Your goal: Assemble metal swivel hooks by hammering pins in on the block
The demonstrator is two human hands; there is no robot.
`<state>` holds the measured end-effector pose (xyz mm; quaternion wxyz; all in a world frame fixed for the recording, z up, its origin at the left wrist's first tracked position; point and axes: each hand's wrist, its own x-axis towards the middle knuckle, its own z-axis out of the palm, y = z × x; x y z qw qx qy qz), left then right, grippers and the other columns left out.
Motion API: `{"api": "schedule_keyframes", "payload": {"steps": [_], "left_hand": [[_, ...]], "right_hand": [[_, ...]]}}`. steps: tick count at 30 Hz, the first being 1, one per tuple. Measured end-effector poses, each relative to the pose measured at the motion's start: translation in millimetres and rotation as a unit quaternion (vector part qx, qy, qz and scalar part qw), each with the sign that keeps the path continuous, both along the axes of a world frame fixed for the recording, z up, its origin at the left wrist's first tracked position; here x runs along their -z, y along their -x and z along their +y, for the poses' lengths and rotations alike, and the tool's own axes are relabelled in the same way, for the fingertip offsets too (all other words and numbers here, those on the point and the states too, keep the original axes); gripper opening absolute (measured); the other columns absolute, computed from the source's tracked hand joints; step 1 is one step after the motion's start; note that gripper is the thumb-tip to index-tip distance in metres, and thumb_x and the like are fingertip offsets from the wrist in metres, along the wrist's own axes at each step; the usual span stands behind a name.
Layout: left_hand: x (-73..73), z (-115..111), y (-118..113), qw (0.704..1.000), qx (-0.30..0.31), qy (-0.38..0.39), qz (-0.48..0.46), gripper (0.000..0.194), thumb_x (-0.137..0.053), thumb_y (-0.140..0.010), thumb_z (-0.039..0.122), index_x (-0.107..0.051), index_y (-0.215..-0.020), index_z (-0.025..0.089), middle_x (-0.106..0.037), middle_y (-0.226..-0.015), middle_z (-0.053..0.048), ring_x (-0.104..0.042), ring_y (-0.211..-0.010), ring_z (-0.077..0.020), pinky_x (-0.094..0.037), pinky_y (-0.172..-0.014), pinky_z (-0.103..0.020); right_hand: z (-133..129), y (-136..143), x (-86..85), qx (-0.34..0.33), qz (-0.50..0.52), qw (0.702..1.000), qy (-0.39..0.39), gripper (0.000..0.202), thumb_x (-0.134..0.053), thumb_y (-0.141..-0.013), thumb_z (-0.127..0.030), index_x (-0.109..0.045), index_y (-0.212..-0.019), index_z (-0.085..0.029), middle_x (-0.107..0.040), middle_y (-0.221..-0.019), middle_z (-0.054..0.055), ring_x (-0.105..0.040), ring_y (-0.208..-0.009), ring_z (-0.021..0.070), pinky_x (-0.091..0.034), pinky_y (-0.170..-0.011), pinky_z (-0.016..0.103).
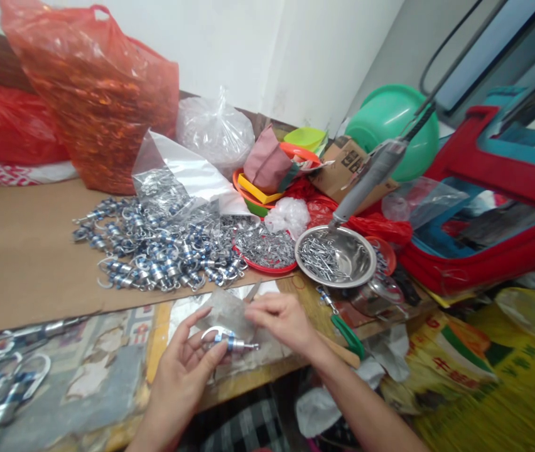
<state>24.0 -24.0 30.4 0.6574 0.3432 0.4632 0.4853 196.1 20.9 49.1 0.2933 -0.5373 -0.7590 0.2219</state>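
Note:
My left hand (191, 358) is closed around a small shiny metal fitting (234, 343) with a curved hook and blue bands. The fitting's thin end points right, towards my other hand. My right hand (279, 317) is just above it, fingers pinched together; what they hold, if anything, I cannot make out. Behind both hands lies a grey block or plate (230, 311) on the worktop, partly covered by my fingers. A large pile of similar blue-banded fittings (159, 251) lies beyond on brown cardboard, and more fittings (8, 383) lie blurred at the near left.
A red plate (277, 271) holds small metal strips. Beside it, a steel bowl (368, 270) contains metal pins. A grey electric screwdriver (371, 176) hangs above the bowl. A green-handled tool (348, 336) lies at the right; plastic bags (102, 107) stand at the back.

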Motion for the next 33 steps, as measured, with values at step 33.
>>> {"api": "schedule_keyframes", "payload": {"steps": [33], "left_hand": [[6.1,8,6,0.997,0.01,0.038,0.066,0.057,-0.071,-0.057,0.027,-0.057,-0.11,0.013,-0.07,-0.08,-0.004,-0.063,-0.073,-0.0171,-0.05,-0.074,-0.03]], "right_hand": [[-6,34,-24.9,-0.117,-0.357,0.921,-0.106,0.013,-0.05,-0.072,-0.016,-0.063,-0.069,-0.016,-0.062,-0.071,0.005,-0.055,-0.068,0.0181,-0.037,-0.057,0.025]]}}
